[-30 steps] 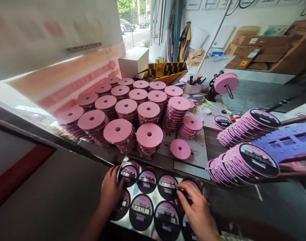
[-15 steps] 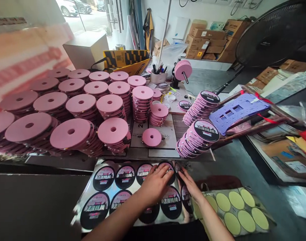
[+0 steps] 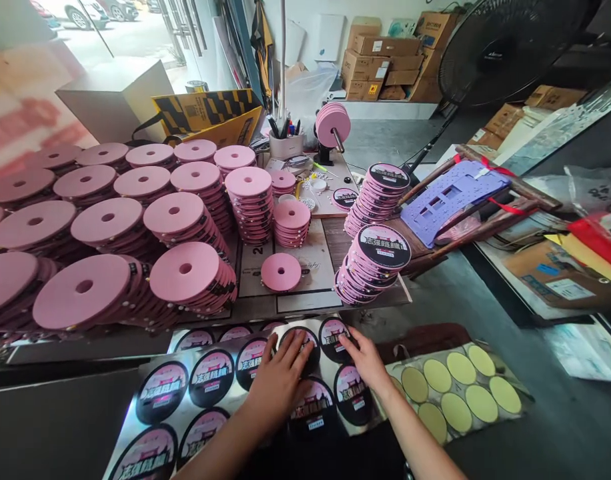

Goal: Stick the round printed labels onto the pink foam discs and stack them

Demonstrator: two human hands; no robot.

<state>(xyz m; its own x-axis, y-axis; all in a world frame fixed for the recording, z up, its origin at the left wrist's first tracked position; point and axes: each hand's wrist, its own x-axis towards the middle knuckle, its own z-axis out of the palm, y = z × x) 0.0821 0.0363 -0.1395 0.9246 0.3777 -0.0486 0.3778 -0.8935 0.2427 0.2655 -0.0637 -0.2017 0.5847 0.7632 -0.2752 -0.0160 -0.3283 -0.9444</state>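
A silvery sheet of round stickers (image 3: 185,357), black with pink tops and white lettering, lies in front of me. My left hand (image 3: 278,383) rests flat on it, fingers stretched over one sticker near the far edge. At the sheet's far right corner, my right hand (image 3: 368,363) grips the edge, with fingertips against the corner sticker (image 3: 334,333); its lower fingers are hidden. Beyond the far edge shows a second sticker sheet (image 3: 178,341) underneath. A single pink fishing-line spool (image 3: 280,272) lies on the table just past the hands.
Many stacks of pink spools (image 3: 80,287) fill the table's left. Two stacks topped with stickers (image 3: 384,247) stand near its right edge, beside a purple board (image 3: 448,200) on a wooden frame. A sheet with yellow circles (image 3: 455,403) lies lower right. A black fan (image 3: 495,57) stands behind.
The top sheet has slid towards me and left, uncovering part of the one below. Its raised right side now lies flatter. Both hands shifted left in view, and my view turned right.
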